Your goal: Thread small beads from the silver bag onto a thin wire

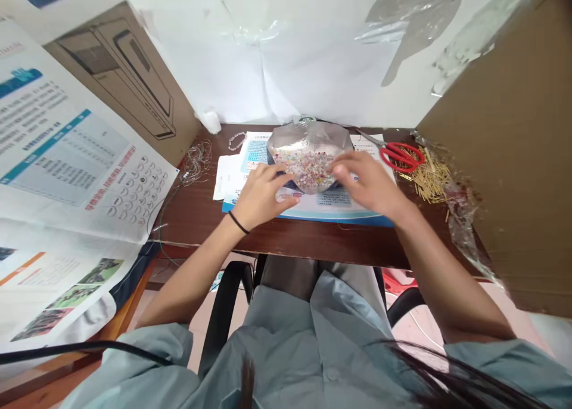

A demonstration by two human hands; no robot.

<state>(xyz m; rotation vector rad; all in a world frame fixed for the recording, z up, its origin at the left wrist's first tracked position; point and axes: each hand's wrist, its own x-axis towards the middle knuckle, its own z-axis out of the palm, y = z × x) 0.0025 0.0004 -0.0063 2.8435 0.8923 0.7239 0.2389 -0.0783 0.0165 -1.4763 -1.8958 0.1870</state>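
A clear bag or liner (pixel 308 136) full of small mixed-colour beads (pixel 306 167) sits in a dark container at the middle of the desk. My left hand (pixel 264 195) is at its left front edge, thumb and fingers apart, fingertips at the rim. On the right side, my right hand (pixel 364 179) reaches over the beads with its fingers bent and thumb near them. Whether anything is between those fingertips is too small to tell. Printed sheets (pixel 290 209) lie under the container.
Red-handled scissors (pixel 402 155) and a pile of gold sticks (pixel 431 176) lie at right, near crumpled plastic (pixel 462 215). Tangled clear thread (pixel 196 161) and a beaded bracelet (pixel 237 141) are at left. Cardboard panels (pixel 513 158) flank the desk (pixel 308 242).
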